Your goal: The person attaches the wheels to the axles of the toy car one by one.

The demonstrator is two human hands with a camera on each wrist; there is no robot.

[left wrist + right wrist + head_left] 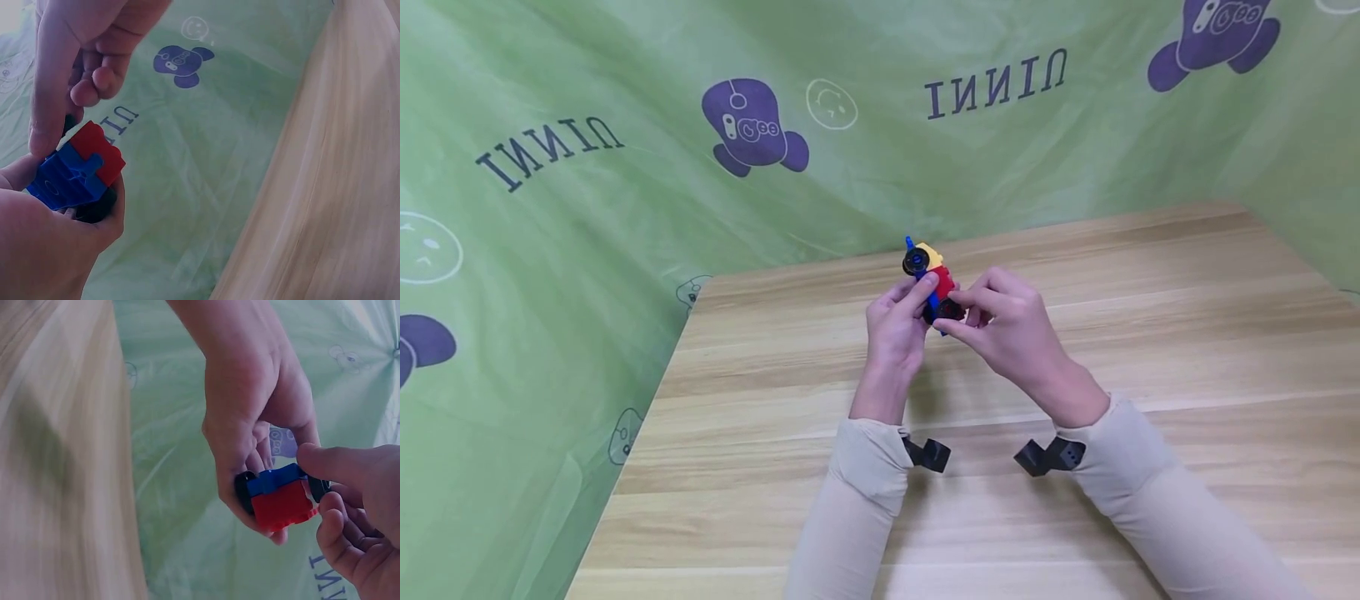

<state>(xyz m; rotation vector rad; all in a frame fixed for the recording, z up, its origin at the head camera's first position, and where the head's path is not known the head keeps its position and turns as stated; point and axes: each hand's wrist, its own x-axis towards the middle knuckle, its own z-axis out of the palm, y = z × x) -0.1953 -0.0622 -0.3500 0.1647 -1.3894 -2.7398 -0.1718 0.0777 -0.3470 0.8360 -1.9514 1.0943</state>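
Head view: toy car (943, 280) between my hands, long axis pointing away; left hand (895, 332) grips body, right hand (1018, 332) pinches near wheel (950, 309).

Looking like a curtained-off recording booth.
Enclosing a wood-grain counter (760, 500) with hanging green cloth (625, 217), repeating purple cartoon figures (756, 104), white smiley faces (832, 104) and dark lettering (996, 85); wearing black cameras (1063, 454) at both wrists; hiding the wider room, leaving the type of building unclear.
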